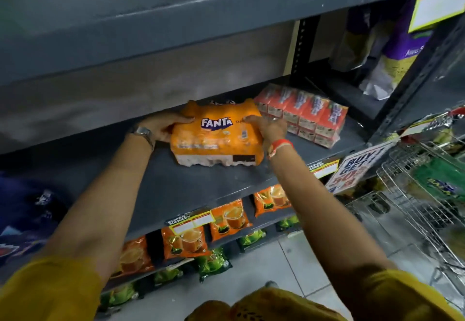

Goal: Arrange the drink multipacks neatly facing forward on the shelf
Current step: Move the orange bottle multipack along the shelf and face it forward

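An orange shrink-wrapped Fanta multipack (216, 135) rests on the grey metal shelf (176, 184), its logo side turned up and toward me. My left hand (163, 125) grips its left end, a metal watch on that wrist. My right hand (268, 125) holds its right end, a red band on that wrist. To the right, touching or nearly touching the Fanta pack, lies a red multipack of small juice cartons (305, 114), angled on the same shelf.
The upper shelf board (176, 18) overhangs closely. Orange tea pouches (229, 217) and green packets fill the lower shelves. A wire trolley (422, 194) stands at right beside a promo sign (357, 167). Dark blue packs (22, 220) sit at far left.
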Tool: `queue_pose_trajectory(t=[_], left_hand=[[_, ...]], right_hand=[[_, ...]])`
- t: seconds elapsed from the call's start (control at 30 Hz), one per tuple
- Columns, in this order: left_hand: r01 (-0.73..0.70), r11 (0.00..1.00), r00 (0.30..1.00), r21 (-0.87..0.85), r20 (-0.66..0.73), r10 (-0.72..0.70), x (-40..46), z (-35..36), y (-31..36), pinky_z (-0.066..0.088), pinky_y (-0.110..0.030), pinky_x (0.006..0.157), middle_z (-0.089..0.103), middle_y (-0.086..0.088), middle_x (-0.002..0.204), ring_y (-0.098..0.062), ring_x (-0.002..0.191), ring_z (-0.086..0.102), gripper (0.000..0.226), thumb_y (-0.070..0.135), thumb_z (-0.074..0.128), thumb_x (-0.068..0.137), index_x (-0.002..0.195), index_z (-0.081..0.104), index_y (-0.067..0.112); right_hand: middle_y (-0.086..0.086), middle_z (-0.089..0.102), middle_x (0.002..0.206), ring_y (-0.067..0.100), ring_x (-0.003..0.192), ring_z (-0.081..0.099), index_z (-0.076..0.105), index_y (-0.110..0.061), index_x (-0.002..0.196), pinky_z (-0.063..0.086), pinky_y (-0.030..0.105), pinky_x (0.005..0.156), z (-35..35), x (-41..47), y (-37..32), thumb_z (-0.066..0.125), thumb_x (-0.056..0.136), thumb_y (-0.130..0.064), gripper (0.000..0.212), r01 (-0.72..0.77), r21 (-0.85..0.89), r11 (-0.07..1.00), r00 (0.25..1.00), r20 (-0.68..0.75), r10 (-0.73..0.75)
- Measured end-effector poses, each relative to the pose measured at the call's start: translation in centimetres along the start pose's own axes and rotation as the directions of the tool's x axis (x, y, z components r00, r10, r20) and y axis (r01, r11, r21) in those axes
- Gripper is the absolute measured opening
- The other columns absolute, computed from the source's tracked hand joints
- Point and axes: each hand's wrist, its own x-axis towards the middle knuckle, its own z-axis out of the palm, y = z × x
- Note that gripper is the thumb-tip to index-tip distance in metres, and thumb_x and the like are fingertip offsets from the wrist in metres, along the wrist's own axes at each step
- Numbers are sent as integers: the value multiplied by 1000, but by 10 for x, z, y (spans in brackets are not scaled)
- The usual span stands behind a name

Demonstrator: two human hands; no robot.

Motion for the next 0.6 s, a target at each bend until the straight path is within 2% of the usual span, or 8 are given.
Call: queue_pose_trajectory(t=[0.07, 0.13, 0.2, 0.27, 0.3, 0.4, 0.5, 0.6], left_hand=[[-5, 1000, 994, -16, -107, 3, -8, 8, -5, 57, -25, 54, 67, 0, 93, -13, 73, 66, 35, 21, 63, 84, 115, 52, 11], [-47, 992, 976, -113, -216, 22, -16, 13, -9, 53, -29, 73, 56, -3, 110, -18, 96, 58, 46, 17, 62, 85, 127, 45, 7], [-99, 969, 943, -227, -331, 18, -20, 17, -22, 46, -31, 85, 53, -4, 118, -20, 106, 53, 47, 12, 63, 83, 126, 47, 2], [-232, 935, 875, -269, -478, 79, -28, 22, -39, 49, -30, 79, 57, -10, 122, -21, 97, 58, 32, 7, 69, 77, 107, 59, 6], [-305, 924, 812, -230, -569, 127, -29, 25, -48, 52, -32, 78, 60, -13, 120, -21, 91, 59, 24, 4, 72, 73, 94, 62, 10], [-447, 884, 690, -138, -682, 242, -36, 37, -76, 52, -41, 90, 63, -9, 112, -22, 98, 61, 38, 0, 75, 67, 102, 62, 9], [-498, 861, 664, -104, -685, 301, -42, 50, -97, 53, -27, 85, 61, -5, 117, -17, 104, 60, 54, 0, 73, 70, 121, 55, 5], [-522, 848, 632, -90, -709, 314, -40, 54, -115, 52, -39, 91, 61, -13, 123, -21, 108, 61, 59, 1, 75, 69, 124, 53, 4]], right_hand=[[8, 64, 108, 31, 97, 63, 57, -18, 91, 54, 41, 91, 1, 15, -9, 77, 56, -30, 42, 38, -12, 999, 999, 37, -38], [13, 64, 98, 36, 86, 61, 58, -12, 91, 54, 41, 84, 4, 39, -21, 75, 38, -32, 59, 79, -24, 997, 992, 97, -76], [22, 65, 91, 39, 79, 62, 61, -6, 93, 56, 44, 83, 5, 39, -20, 74, 55, -28, 45, 99, -68, 993, 983, 162, -87], [37, 55, 117, 35, 82, 65, 53, 4, 123, 53, 55, 91, 2, 39, -6, 65, 80, -16, 48, 120, -104, 987, 979, 178, -100], [31, 52, 130, 30, 89, 66, 48, 0, 130, 53, 48, 93, -3, 45, 7, 61, 84, -11, 48, 108, -110, 988, 976, 201, -84], [4, 57, 129, 17, 100, 63, 59, -22, 118, 57, 46, 88, -6, 46, 32, 75, 72, -8, 51, 62, -103, 993, 978, 206, -40], [17, 58, 129, 27, 118, 57, 51, -6, 123, 49, 43, 100, 6, 25, 25, 78, 61, 11, 70, 320, -19, 947, 921, 240, -306], [21, 56, 131, 31, 123, 53, 47, -2, 126, 45, 46, 106, 6, 18, 30, 77, 60, 15, 74, 339, -9, 941, 911, 252, -326]])
